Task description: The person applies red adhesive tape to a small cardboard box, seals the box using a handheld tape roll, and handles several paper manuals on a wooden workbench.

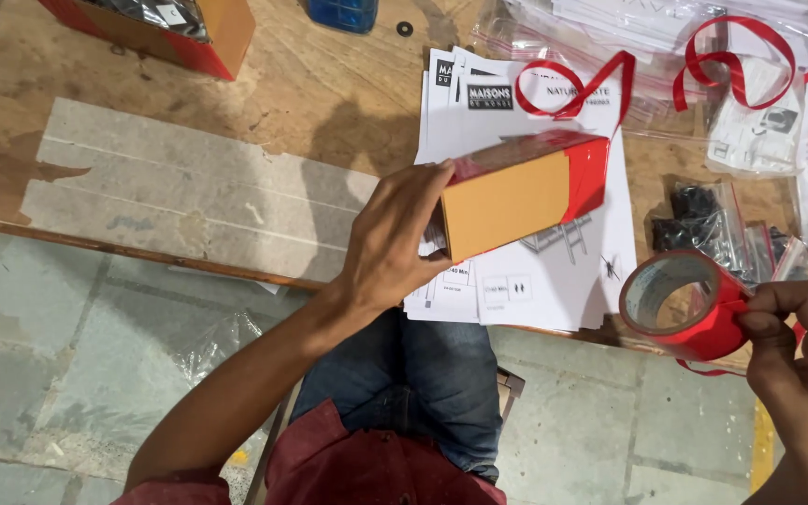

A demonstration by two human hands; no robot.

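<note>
I see the left hand [390, 238] wrapped around one end of a long box [521, 192], brown cardboard with red tape over its far end and top edge. The grip is closed on that end, fingers curled round it, and the box is held tilted just above the near edge of the table [189, 201], over a stack of printed sheets [535, 271] that overhangs this edge.

The right hand [801, 346] is out past the near right corner of the table. Its grip is pinching a roll of red tape [685, 304], thumb and fingertips pressed together on the roll's outer side; the open core faces me. The roll and the box are apart, with the sheets between them.

Further back on the right I see clear bags with small black parts [703, 224], and loose red tape strips [731, 61] curling over more plastic bags and papers. At the far left corner stands an open orange carton [212, 33]. A blue container [343, 11] sits at the far edge, with a small black ring [405, 28] just beside it.
</note>
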